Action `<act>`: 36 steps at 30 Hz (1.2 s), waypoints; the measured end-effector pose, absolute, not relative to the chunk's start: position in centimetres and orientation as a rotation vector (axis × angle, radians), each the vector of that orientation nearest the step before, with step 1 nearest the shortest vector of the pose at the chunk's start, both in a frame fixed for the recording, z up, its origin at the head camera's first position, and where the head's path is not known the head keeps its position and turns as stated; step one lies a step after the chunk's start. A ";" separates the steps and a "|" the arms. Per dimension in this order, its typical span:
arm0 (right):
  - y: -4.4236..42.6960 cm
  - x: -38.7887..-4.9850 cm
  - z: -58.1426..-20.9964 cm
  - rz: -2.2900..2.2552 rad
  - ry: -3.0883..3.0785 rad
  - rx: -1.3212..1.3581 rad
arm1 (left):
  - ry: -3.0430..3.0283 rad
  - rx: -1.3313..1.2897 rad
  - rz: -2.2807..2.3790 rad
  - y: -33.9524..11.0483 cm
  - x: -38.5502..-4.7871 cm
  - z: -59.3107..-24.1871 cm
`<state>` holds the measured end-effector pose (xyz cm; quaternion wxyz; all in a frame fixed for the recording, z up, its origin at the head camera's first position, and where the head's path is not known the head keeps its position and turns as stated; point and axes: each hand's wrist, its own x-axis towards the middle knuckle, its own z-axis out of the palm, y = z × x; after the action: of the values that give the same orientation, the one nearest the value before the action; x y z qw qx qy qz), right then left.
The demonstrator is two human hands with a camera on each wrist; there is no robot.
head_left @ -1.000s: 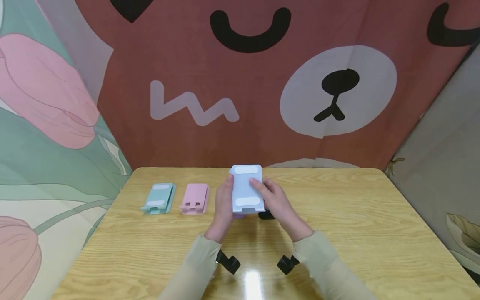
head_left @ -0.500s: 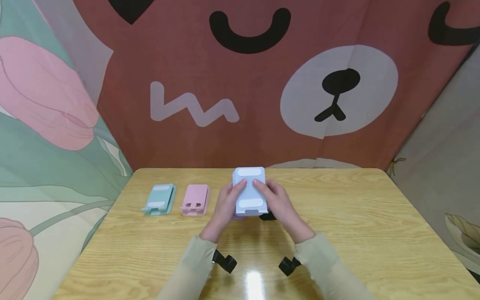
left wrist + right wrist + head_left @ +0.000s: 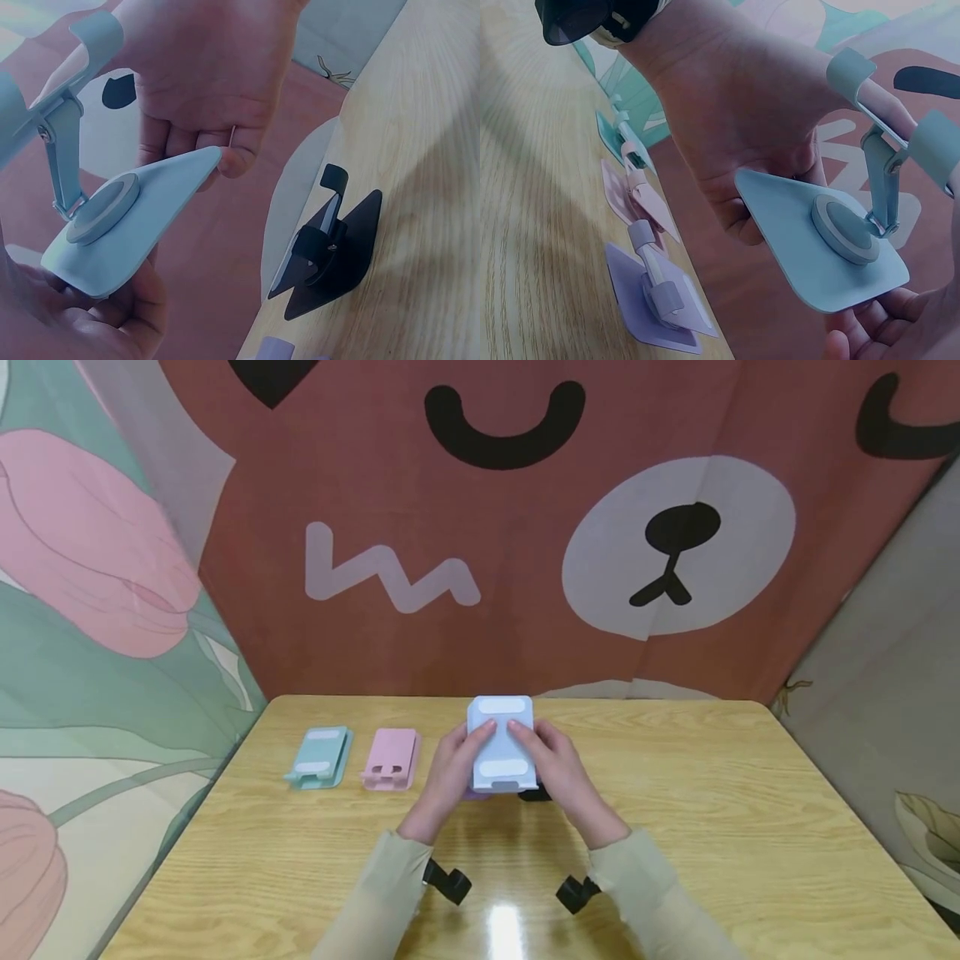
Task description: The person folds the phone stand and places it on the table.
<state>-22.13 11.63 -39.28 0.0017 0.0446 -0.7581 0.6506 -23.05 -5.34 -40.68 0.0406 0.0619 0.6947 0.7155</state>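
Note:
Both hands hold a light blue folding phone stand (image 3: 502,747) above the table, its face with two white pads towards me. My left hand (image 3: 444,781) grips its left edge, with the thumb on the front. On the opposite edge my right hand (image 3: 562,777) does the same; both thumbs press near the middle. Seen from beneath in the left wrist view, the stand's flat base plate (image 3: 142,225) has a round disc and a hinged arm, and fingers support its edges. The right wrist view shows the same base (image 3: 802,240) unfolded from the upper panel.
A teal phone stand (image 3: 321,756) and a pink one (image 3: 390,756) lie at the left on the wooden table (image 3: 712,827). A purple stand (image 3: 660,292) and a black stand (image 3: 334,251) sit behind the held one, mostly hidden from the head view.
The left thumb has moved from the stand's side edge onto its front face. The stand has shifted slightly right and down; over the last half second it has barely moved.

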 end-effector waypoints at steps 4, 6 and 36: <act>11.7 -22.0 -39.4 2.041 -2.377 0.125 | 2.135 0.193 2.184 -5.3 -23.0 -40.7; 11.7 -22.0 -39.4 2.040 -2.379 0.125 | 2.139 0.185 2.187 -5.2 -23.1 -40.8; 12.4 -22.1 -40.2 1.986 -2.389 0.160 | 2.255 0.248 2.191 -4.2 -23.0 -41.4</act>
<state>-22.07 12.40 -40.24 0.0156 0.0513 -0.7679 0.6383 -23.02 -4.23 -41.39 -0.0060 0.0787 0.7149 0.6947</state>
